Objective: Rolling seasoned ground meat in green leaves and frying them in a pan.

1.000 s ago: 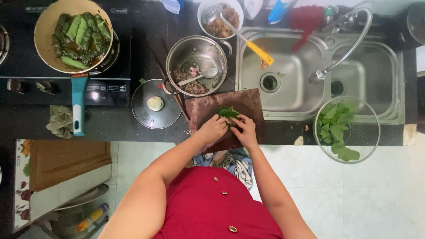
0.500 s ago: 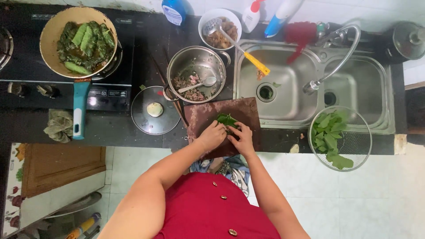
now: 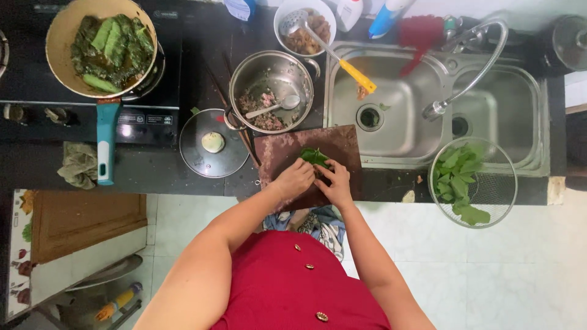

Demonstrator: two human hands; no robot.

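Both hands have barely shifted since a moment ago, still bent over the green leaf [image 3: 314,157] on the brown cutting board [image 3: 342,143]. Left hand [image 3: 295,179] and right hand [image 3: 335,183] pinch the leaf's near edge between curled fingers, so the wrapping looks midway. Behind the board stands a steel pot [image 3: 273,91] of minced filling, and a wire basket [image 3: 472,182] of fresh leaves sits on the surface beside the sink [image 3: 397,107]. Finishing calls for tight, even rolling.
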